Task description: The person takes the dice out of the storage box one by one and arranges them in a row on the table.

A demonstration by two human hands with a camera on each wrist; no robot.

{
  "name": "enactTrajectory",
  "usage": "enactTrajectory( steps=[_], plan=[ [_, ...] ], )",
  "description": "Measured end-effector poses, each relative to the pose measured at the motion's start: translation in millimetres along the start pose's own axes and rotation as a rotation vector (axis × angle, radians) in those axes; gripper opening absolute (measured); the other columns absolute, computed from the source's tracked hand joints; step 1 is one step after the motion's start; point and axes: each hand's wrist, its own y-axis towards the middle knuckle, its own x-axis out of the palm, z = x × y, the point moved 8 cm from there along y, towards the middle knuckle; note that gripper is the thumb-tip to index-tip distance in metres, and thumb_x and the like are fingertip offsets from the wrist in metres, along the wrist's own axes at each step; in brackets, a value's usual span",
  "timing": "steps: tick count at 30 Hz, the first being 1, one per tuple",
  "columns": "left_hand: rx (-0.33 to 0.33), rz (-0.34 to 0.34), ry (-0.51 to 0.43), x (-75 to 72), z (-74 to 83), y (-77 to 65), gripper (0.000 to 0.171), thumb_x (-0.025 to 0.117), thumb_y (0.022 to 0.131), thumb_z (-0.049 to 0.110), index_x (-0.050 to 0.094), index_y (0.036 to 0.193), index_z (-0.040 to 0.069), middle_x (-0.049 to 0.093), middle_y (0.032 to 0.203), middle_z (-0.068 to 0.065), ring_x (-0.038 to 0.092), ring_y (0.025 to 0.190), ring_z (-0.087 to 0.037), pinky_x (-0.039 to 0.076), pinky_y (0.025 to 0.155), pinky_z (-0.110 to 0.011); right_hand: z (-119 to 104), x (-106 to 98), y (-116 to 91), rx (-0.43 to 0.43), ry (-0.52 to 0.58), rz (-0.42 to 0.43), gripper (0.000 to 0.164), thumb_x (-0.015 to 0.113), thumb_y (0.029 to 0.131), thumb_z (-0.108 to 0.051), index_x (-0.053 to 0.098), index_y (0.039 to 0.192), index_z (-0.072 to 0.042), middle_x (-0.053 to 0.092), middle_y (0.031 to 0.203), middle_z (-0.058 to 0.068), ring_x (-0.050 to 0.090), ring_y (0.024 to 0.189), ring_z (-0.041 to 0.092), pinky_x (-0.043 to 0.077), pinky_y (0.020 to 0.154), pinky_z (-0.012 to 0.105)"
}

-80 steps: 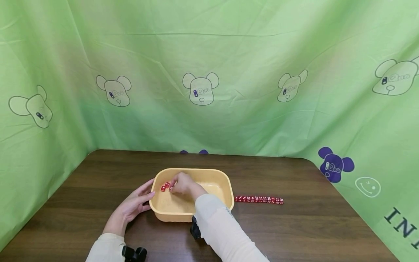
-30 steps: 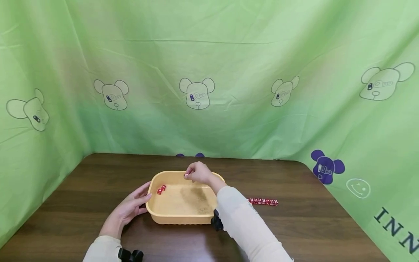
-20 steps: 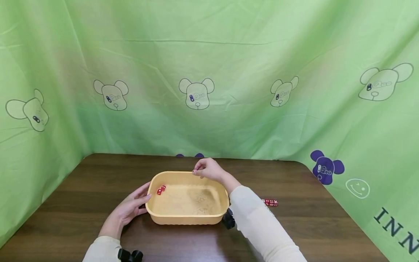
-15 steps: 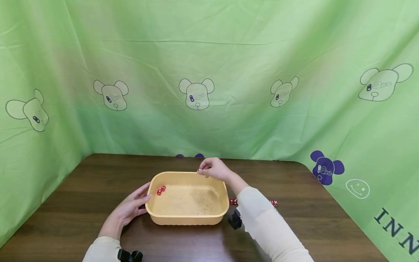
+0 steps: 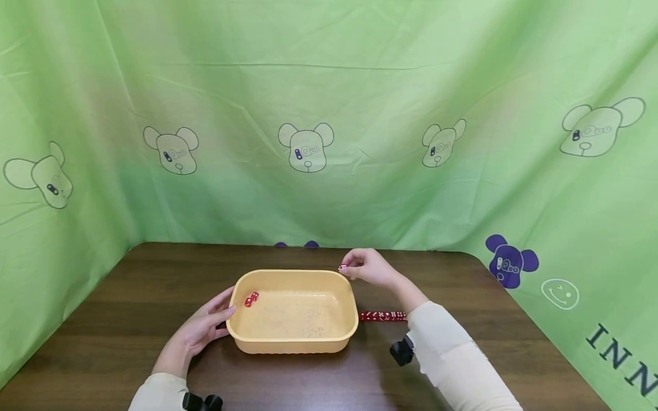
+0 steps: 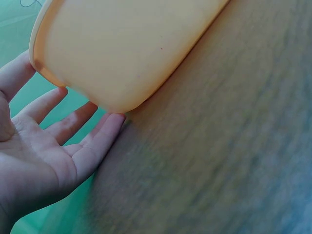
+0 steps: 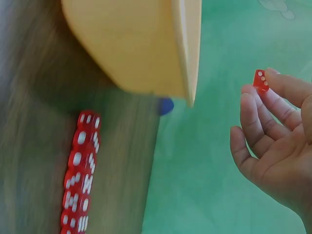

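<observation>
My right hand (image 5: 372, 268) pinches a red die (image 7: 261, 80) with white pips between thumb and fingertips. It is raised over the far right corner of a pale yellow plastic tub (image 5: 293, 347). My left hand (image 5: 205, 324) rests against the tub's left end, its fairly straight fingers touching the outer wall and the thumb at the rim. Two red dice (image 5: 252, 299) lie together inside the tub, near its left wall. On the table to the tub's right, a row of red dice (image 5: 382, 315) runs rightward, its far end hidden by my right sleeve.
The dark wooden table (image 5: 288, 382) carries the tub and the row. A green curtain (image 5: 308, 211) with bear-head prints hangs behind the table and along both sides. A black wrist camera (image 5: 402, 350) sits on my right wrist.
My right hand reached among the dice in the tub, rose with one die, and moved right past the far rim. The left hand stays against the tub.
</observation>
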Motion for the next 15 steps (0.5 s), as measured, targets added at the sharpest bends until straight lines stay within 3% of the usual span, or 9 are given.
enactTrajectory(
  steps=[6, 15],
  plan=[
    [-0.005, -0.001, 0.001, -0.9, -0.7, 0.0, 0.061, 0.048, 0.088, 0.009, 0.012, 0.139, 0.009, 0.014, 0.137, -0.024, 0.042, 0.108, -0.026, 0.041, 0.081, -0.041, 20, -22, -18, -0.003, -0.015, 0.043, 0.013, 0.064, 0.077, -0.007, 0.057, 0.080, 0.004, 0.057, 0.067, 0.008, 0.054, 0.059, 0.023, 0.046, 0.054, 0.033],
    [-0.014, 0.000, 0.007, 0.6, -1.3, -0.9, 0.061, 0.047, 0.089, 0.010, 0.012, 0.139, 0.010, 0.014, 0.137, -0.023, 0.040, 0.110, -0.027, 0.040, 0.082, -0.041, 56, -54, -53, 0.066, -0.060, 0.107, 0.014, 0.064, 0.077, -0.008, 0.058, 0.082, 0.003, 0.057, 0.069, 0.008, 0.054, 0.062, 0.029, 0.045, 0.053, 0.030]
  ],
)
